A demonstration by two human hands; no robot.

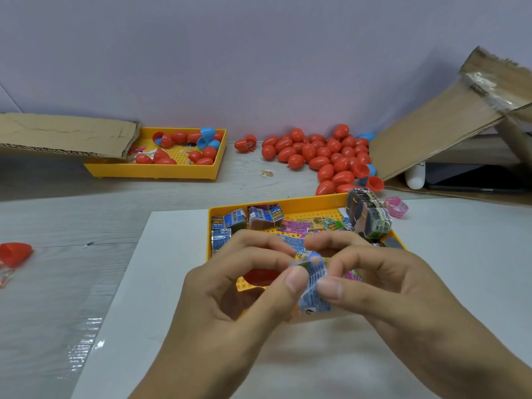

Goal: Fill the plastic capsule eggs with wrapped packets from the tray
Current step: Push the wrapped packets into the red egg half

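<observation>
Both hands meet over the near yellow tray (299, 205), which holds several wrapped packets. My left hand (230, 295) and my right hand (383, 286) pinch one blue printed packet (312, 286) between thumbs and fingers. A red egg half (260, 277) shows under my left fingers; whether that hand holds it or it lies in the tray I cannot tell. A banded stack of packets (368, 216) leans on the tray's far right corner. A pile of closed red eggs (319, 155) lies on the table beyond it.
A second yellow tray (157, 171) with red and blue eggs sits at the back left, partly under a cardboard flap (66, 133). A cardboard box (449, 122) stands at the right. A red egg half (15, 253) lies at the far left. A pink roll (397, 207) lies right of the tray.
</observation>
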